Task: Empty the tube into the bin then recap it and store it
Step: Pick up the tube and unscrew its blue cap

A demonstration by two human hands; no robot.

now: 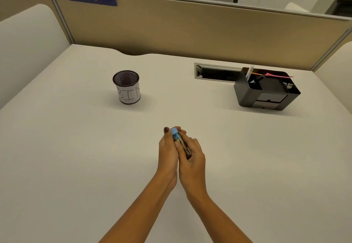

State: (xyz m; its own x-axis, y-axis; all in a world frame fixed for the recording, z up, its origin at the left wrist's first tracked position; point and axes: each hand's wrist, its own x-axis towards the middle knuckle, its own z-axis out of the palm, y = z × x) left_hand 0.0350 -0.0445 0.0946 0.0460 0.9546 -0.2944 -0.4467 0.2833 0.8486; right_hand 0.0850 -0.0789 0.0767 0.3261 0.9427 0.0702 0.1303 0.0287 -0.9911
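Observation:
A small clear tube [184, 146] with dark contents and a blue cap [174, 131] is held between both hands above the middle of the desk. My right hand [192, 157] wraps around the tube's body. My left hand [167, 151] presses against it, with its fingertips on the blue cap, which sits on the tube. The bin [127, 86], a black mesh cup with a white paper label reading BIN, stands upright on the desk, far left of the hands.
A black desk organiser [266, 92] with pens and a pink note stands at the right back. A cable slot [217, 72] is cut into the desk beside it. A beige partition [190, 27] closes off the far edge of the white desk [76, 157].

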